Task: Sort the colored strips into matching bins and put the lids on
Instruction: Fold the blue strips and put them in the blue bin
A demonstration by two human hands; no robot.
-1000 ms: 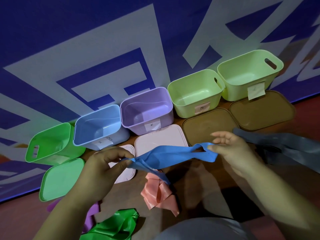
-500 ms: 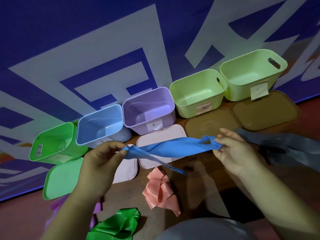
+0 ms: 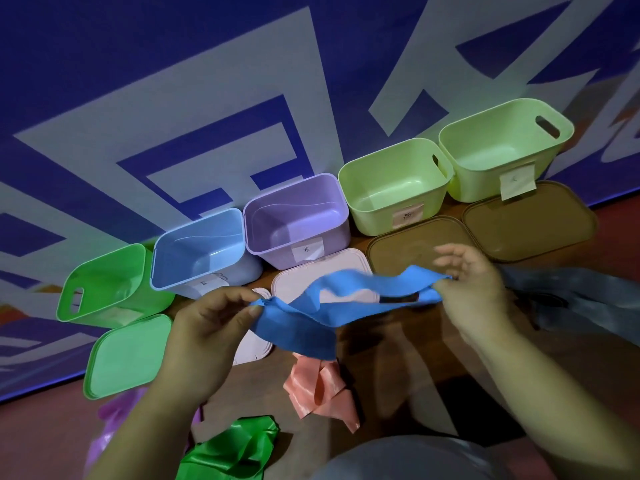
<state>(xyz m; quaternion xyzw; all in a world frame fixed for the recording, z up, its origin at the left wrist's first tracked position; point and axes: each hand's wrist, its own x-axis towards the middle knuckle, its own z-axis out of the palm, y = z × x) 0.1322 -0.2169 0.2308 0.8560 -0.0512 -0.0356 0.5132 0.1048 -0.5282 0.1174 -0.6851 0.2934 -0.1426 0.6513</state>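
The blue strip (image 3: 346, 306) hangs in the air between the person's two hands, over the middle of the table and just above a white lid (image 3: 304, 278). The left hand (image 3: 207, 327) pinches one bunched end between thumb and forefinger. The right hand (image 3: 474, 289) nips the other end low in its fingers, while its upper fingers stand loose and are blurred.

The strip looks very light and quite limp. It sags, twists and folds over itself between the two grips, and a loose flap droops under the left end. It seems thin, smooth and possibly stretchy, so I'd expect it to slide through a lazy pinch and to spring or flop open when let go. It doesn't look fragile. Taking it by the ends as now keeps it under control, but gathering it into a loose bundle in one hand would probably make the drop easier.

The blue bin (image 3: 201, 254) stands open and empty in the row along the table's back edge, second from the left corner, with its lid off. A salmon strip (image 3: 322, 386) and a green strip (image 3: 235, 448) lie crumpled near the front edge, a purple strip (image 3: 110, 420) lies at the front left, and a grey strip (image 3: 571, 296) lies toward the right edge.
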